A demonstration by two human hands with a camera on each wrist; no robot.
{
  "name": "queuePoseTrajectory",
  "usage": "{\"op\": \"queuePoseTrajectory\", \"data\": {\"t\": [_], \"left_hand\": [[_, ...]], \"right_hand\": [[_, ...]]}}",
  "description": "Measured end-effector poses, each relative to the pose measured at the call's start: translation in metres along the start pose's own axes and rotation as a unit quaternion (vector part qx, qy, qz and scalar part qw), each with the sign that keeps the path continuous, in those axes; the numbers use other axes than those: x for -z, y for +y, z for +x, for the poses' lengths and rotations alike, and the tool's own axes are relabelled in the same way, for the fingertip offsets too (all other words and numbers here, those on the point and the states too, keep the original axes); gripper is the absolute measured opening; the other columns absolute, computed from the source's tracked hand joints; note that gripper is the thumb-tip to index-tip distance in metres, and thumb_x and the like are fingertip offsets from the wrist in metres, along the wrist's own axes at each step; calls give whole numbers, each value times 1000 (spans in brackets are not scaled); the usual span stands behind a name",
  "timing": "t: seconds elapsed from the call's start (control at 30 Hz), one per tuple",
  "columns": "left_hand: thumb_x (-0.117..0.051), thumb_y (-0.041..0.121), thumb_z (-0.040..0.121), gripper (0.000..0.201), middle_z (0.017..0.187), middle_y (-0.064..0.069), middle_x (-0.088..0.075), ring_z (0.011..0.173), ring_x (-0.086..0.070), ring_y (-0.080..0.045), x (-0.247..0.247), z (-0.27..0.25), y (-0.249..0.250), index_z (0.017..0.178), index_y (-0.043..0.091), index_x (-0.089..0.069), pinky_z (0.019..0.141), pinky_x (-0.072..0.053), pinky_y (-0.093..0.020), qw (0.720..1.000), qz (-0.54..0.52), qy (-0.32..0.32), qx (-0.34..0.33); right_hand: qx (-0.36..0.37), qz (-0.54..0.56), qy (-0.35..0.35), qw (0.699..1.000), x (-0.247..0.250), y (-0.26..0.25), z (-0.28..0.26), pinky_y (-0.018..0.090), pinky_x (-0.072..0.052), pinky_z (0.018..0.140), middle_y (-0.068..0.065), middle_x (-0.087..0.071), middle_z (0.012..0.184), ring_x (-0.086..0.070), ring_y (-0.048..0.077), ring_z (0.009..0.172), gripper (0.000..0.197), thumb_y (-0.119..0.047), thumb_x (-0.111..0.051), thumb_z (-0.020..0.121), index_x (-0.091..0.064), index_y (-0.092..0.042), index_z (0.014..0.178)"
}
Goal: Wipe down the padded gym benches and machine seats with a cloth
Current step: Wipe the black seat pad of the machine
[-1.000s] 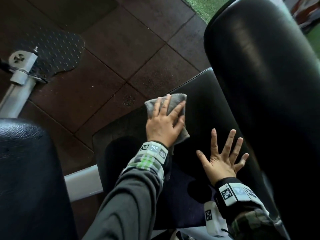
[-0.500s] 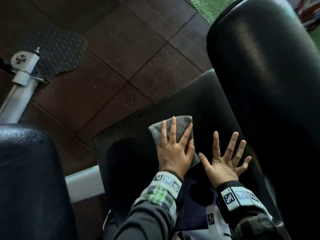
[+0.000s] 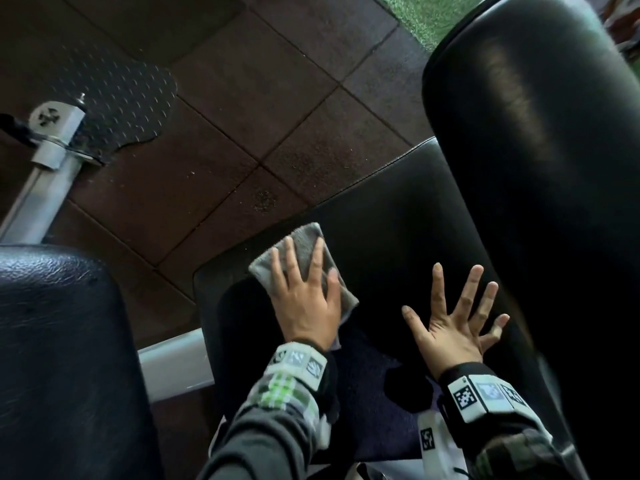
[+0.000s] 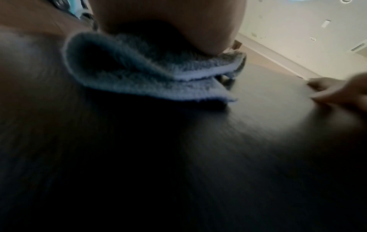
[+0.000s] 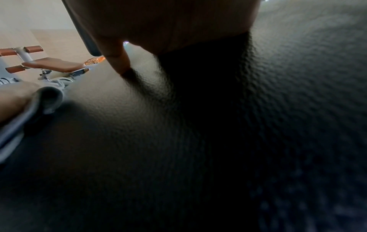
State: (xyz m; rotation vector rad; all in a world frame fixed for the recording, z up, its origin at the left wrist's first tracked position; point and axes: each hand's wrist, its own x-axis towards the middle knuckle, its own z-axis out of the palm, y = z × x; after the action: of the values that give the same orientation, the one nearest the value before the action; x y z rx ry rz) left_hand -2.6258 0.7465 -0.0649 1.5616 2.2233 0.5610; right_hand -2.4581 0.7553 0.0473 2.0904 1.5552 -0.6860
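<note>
Head view, item one: black padded seat [image 3: 388,216], flat, textured vinyl, its near part in shadow. Item two: grey cloth [image 3: 304,251], folded in layers, lying on the seat's left front area near the edge. Item three: left hand [image 3: 308,306], palm down on the cloth, fingers straight and spread, pressing it flat against the seat; nothing curled round it. Item four: right hand [image 3: 453,323], just to the right of the cloth and apart from it, fingers fanned wide and straight, palm resting on the bare seat, holding nothing. Both wrists carry bands with printed markers.

Item five: black upright back pad [image 3: 540,168], tall and rounded, rising at the right of the seat. Item six: second black pad [image 3: 59,358], at lower left, creased surface. Item seven: grey metal frame tube [image 3: 38,188] at far left, beside a studded foot plate [image 3: 121,98]. Item eight: brown rubber floor tiles [image 3: 242,116], with a strip of green turf [image 3: 426,12] beyond.

Left wrist view: cloth [image 4: 151,73] shows folded plies with a pale hem under the heel of the hand. Right wrist view: a brown-padded bench [image 5: 53,64] stands well off in the background.
</note>
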Motion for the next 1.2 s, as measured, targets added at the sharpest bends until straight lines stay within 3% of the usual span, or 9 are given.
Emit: {"op": "queuePoseTrajectory", "data": {"t": [0.13,0.23,0.3,0.4,0.5,0.67,0.83,1.03,1.2], "left_hand": [[-35,52,97,51,161,-8,-27,149,-17,-34,-6,-25,28,146,40,-40,109,-33,-60,993,-1,-33,-114],[-37,54,96,48,159,-3,-32,147,-23,-32,-6,-1,35,142,45,-44,107,-37,-58,990,-28,-34,-132],[-37,55,94,48,158,-2,-34,147,-24,-30,-1,21,35,141,47,-46,107,-38,-56,992,-27,-43,-113],[-27,59,94,52,162,0,-24,151,-12,-27,10,51,29,145,52,-33,109,-34,-53,996,-13,-68,-61],[-27,58,97,52,163,-1,-20,151,-7,-27,18,74,9,149,50,-28,116,-25,-50,995,-11,-99,4],[-25,57,91,64,143,-18,-50,138,-35,-41,20,72,-57,142,29,-52,116,-23,-50,992,-14,-4,124],[-39,43,97,53,146,-27,-43,134,-36,-48,13,18,-58,142,19,-53,115,-25,-55,985,0,60,160],[-37,47,97,54,158,-20,-28,146,-19,-42,0,4,8,147,29,-44,117,-21,-59,999,-10,-5,47],[-23,58,93,59,160,-11,-27,149,-14,-35,9,52,-14,148,41,-37,120,-13,-49,999,-13,-40,28]], "right_hand": [[-1,-10,7,1000,-1,0,1,56,16,106,-8,60,125,60,14,108,80,-68,-30,85,33,-51,131],[-4,-4,11,1000,-1,-1,1,56,15,106,-10,62,123,61,12,105,79,-67,-31,85,33,-52,130],[-6,3,11,1000,0,-2,0,56,14,107,-11,61,123,55,12,116,79,-67,-32,86,32,-53,130],[-6,10,8,1000,2,-4,-3,56,11,108,-13,61,122,38,17,129,79,-67,-33,86,32,-54,129],[-6,13,10,1000,2,-5,-4,56,12,108,-12,61,124,39,17,130,80,-66,-34,85,31,-53,130],[-6,16,14,1000,2,-6,-4,55,13,108,-12,60,126,38,20,131,80,-66,-34,85,31,-53,130],[-6,21,21,1000,2,-7,-5,54,14,108,-12,59,127,37,18,131,80,-65,-36,85,30,-54,129],[-8,22,27,999,2,-8,-6,54,13,109,-11,57,129,35,16,131,80,-64,-37,85,30,-54,128],[-6,20,30,999,2,-7,-5,54,13,108,-11,57,130,35,17,132,80,-64,-37,85,30,-54,129]]}}
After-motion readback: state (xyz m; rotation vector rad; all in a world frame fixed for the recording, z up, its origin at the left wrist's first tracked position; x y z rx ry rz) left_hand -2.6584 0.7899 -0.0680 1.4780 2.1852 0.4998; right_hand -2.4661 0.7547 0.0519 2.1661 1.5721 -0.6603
